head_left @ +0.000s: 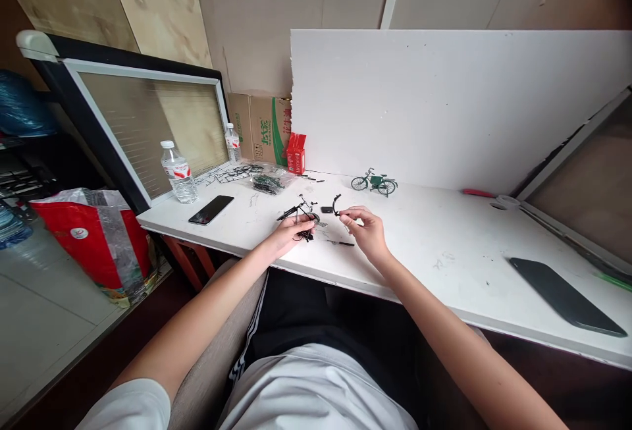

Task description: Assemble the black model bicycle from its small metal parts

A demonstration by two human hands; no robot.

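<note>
Near the table's front edge, my left hand [291, 234] is closed round a small black model bicycle [299, 211]. Its handlebar and frame stick out above the fingers, and its lower part is partly hidden. A little to the right, my right hand [363, 226] pinches a thin curved black part [336, 205] between thumb and fingertips, held apart from the bicycle. Between the hands lies a small black block [326, 209] on the white table. A thin dark tool [340, 243] lies closer to the front edge.
A green model bicycle [374, 182] stands at the back. On the left are a phone [211, 209], two water bottles [178, 173], a bag of parts [269, 181] and a red box [296, 153]. A dark flat object [567, 295] lies at the right.
</note>
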